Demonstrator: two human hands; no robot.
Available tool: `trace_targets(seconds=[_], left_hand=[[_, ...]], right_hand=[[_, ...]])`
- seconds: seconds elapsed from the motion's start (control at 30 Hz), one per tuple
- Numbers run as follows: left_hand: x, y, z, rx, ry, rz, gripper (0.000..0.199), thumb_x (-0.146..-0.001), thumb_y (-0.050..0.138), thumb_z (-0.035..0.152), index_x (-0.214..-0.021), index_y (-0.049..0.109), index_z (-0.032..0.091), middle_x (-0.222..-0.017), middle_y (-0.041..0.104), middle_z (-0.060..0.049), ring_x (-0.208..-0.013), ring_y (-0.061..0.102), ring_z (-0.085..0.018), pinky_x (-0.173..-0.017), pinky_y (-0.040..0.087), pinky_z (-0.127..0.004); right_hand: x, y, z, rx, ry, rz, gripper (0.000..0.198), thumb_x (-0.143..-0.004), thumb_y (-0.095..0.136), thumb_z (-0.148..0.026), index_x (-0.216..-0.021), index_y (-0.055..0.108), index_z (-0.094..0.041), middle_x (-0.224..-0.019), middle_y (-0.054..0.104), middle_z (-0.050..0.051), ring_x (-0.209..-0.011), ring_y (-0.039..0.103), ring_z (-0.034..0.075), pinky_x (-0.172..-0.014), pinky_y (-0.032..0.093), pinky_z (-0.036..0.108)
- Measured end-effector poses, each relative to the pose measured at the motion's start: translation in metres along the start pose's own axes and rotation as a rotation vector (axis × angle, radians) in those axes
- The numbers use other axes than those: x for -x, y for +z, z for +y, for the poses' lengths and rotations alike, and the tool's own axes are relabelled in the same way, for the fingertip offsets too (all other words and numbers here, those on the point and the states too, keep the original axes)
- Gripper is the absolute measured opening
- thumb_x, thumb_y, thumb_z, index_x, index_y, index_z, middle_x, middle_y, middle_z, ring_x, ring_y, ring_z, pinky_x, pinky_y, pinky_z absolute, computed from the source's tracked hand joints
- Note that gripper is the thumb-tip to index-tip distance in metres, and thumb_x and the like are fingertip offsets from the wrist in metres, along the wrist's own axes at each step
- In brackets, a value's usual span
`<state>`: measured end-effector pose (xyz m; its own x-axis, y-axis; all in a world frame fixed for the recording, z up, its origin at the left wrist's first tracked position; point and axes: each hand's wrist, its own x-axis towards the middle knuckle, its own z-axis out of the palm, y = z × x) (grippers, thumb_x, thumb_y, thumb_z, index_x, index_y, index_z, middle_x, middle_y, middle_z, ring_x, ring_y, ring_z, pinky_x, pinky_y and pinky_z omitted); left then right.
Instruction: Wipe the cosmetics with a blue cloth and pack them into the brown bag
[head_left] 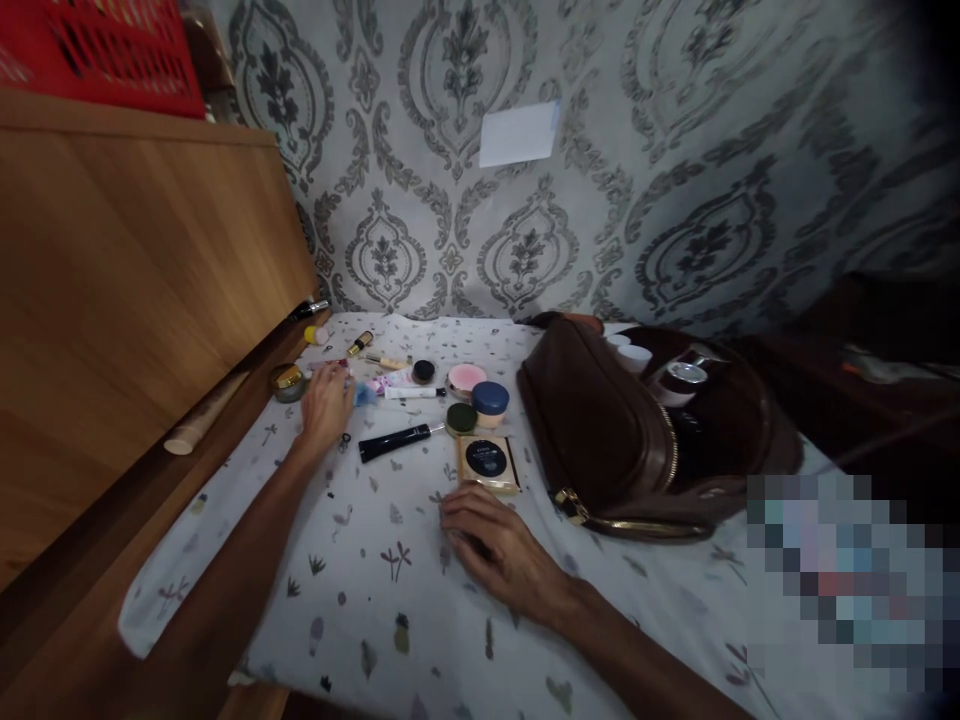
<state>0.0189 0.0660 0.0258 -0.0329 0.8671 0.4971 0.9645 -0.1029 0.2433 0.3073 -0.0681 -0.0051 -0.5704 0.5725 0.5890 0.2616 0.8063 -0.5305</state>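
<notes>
My left hand (328,405) reaches over the left part of the cosmetics, its fingers bent down and close together; whatever they hold is hidden. A jar with a gold lid (288,381) sits just left of it, and a blurred blue item (364,393) lies to its right. My right hand (504,552) rests on the cloth with loosely curled fingers, thumb apart, nothing in it. Its fingertips are at the near edge of a gold square packet with a black round label (487,461). Beyond lie a black tube (395,442), a green-lidded jar (461,419) and a blue-lidded jar (490,401).
An unzipped brown bag (592,430) stands at right, with white-lidded containers (634,358) inside. A wooden cabinet (142,280) borders the left, with a beige tube (202,415) beside it. A pink compact (466,379) and white tube (412,392) lie toward the patterned wall (450,255).
</notes>
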Motion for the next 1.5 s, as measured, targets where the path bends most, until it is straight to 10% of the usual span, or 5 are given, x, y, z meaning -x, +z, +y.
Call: trace_targets(seconds=[0.5,1.0,1.5], left_hand=[[0.0,-0.002,-0.001,-0.022,-0.025,0.077,0.026,-0.093,0.042,0.035,-0.087,0.062,0.019,-0.076,0.065,-0.006,-0.074,0.061,-0.023,-0.067,0.039,-0.031],[0.006,-0.025,0.031,0.327,0.146,-0.129,0.038,-0.088,0.041,0.046,-0.061,0.047,0.02,-0.056,0.041,0.004,-0.057,0.042,-0.013,-0.057,0.032,-0.025],[0.028,-0.028,0.084,0.435,0.377,-0.187,0.038,-0.089,0.045,0.048,-0.064,0.054,0.021,-0.055,0.052,0.003,-0.054,0.048,-0.014,-0.055,0.037,-0.024]], right_hand=[[0.003,0.0,0.002,0.047,0.031,-0.069,0.012,-0.093,0.052,-0.014,-0.092,0.063,-0.02,-0.091,0.069,0.007,-0.093,0.063,0.021,-0.087,0.054,0.039],[0.004,-0.002,0.0,0.1,0.025,-0.077,0.017,-0.094,0.047,-0.016,-0.089,0.063,-0.017,-0.084,0.069,0.007,-0.084,0.062,0.02,-0.08,0.053,0.035],[0.008,-0.012,0.012,0.374,0.26,0.143,0.022,-0.088,0.059,-0.019,-0.11,0.063,-0.017,-0.13,0.06,0.016,-0.127,0.05,0.029,-0.106,0.042,0.049]])
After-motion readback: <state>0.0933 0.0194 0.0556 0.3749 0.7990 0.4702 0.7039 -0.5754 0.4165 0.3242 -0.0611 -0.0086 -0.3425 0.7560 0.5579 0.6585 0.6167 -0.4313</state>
